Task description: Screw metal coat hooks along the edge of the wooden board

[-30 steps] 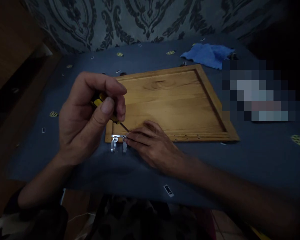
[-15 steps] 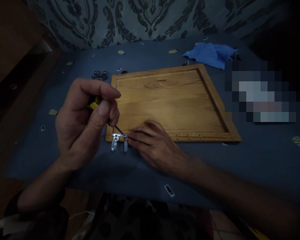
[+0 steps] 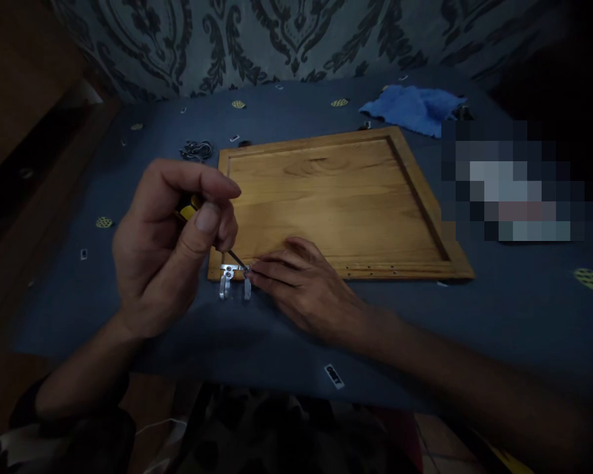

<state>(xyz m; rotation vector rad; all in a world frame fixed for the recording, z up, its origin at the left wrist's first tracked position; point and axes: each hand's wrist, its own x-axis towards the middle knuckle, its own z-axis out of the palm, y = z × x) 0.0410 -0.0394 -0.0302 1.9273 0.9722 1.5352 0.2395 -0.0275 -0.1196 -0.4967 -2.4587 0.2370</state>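
My left hand point(image 3: 170, 247) is closed round a small screwdriver point(image 3: 190, 207) with a yellow and black handle; its thin shaft slants down to a metal double hook bracket point(image 3: 233, 280) at the near left corner of a wooden panel point(image 3: 326, 197). My right hand point(image 3: 306, 283) lies low on the panel's front edge, its fingertips pressed together at the bracket's right end, beside the screwdriver tip. What sits between those fingertips is too small to make out.
The panel lies on a dark blue cloth-covered table point(image 3: 499, 309). A bunch of metal hooks point(image 3: 196, 150) lies past the panel's far left corner. A blue rag point(image 3: 415, 108) sits at the back right. A blurred patch covers something at the right.
My left hand has slid a little to the left and down with the screwdriver, uncovering the bunch of hooks behind it. My right hand stays at the bracket.
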